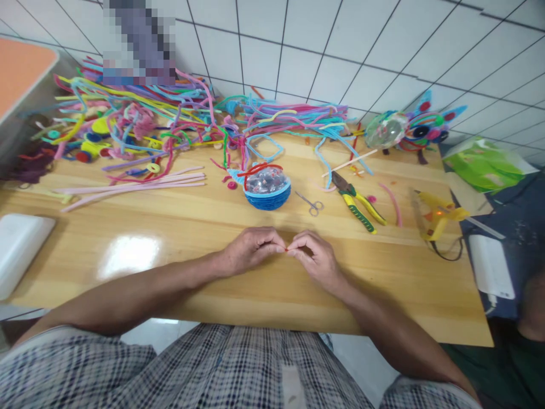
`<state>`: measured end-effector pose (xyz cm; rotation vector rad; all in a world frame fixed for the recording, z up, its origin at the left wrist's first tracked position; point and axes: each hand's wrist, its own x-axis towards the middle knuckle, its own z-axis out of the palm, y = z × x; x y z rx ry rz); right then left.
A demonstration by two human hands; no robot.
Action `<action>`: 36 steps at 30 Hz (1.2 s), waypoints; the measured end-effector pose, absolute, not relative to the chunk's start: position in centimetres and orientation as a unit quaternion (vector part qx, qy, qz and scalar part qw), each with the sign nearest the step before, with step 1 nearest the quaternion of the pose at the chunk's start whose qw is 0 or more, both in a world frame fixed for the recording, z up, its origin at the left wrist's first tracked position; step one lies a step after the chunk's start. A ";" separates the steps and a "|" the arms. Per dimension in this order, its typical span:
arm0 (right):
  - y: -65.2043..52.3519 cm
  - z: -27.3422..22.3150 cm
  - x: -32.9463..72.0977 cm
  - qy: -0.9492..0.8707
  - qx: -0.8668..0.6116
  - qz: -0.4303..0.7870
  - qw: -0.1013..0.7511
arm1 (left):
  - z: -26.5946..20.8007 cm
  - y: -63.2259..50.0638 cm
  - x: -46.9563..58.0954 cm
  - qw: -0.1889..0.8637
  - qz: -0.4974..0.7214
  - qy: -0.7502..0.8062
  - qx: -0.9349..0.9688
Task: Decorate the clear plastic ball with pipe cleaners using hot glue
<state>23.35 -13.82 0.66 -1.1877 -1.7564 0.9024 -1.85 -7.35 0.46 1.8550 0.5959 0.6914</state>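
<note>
While the head view looks down over a wooden tabletop (426, 284), a small red piece (286, 249) shows just above the near edge, pinched between the two hands. It is a mere speck, mostly covered by fingertips, so its shape and material cannot be told. The left hand (251, 250) closes thumb and forefinger on it from 9 o'clock; the right hand (315, 255) does likewise from 3 o'clock, its thumb and forefinger drawn together at the tips.

Measured from the hands, a rounded craft shell (267, 199) sits between 11 and 12 o'clock: clear, shiny plastic above, fuzzy dark-blue coils below, a pale-blue band between. A red pipe cleaner (266, 167) lies across its top. Small metal scissors (314, 205) rest at 1 o'clock, and pliers with ridged yellow-and-green grips (360, 210) at 2, their nose beside a thin wooden stick (353, 162). Toward 3 o'clock stands a yellow glue gun (443, 215) with an orange light.

Bundled pipe cleaners (293, 116) lie at 12; smooth-looking lilac strips (166, 183) and a tangled, many-coloured heap (140, 125) fill 10 o'clock. A clear bottle figure (387, 132) with blue ears stands between 1 and 2.
</note>
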 end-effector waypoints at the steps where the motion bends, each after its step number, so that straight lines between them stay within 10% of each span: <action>1: -13.8 0.6 23.4 -0.695 -0.473 0.360 0.404 | 0.4 -7.3 -1.9 0.515 0.283 0.249 0.770; 21: -13.4 0.4 23.4 -0.684 -0.492 0.361 0.400 | 0.8 -7.5 -1.2 0.551 0.295 0.284 0.727; 36: -10.4 3.6 23.4 -0.658 -0.516 0.300 0.460 | 0.1 -5.7 -0.7 0.496 0.586 0.461 0.444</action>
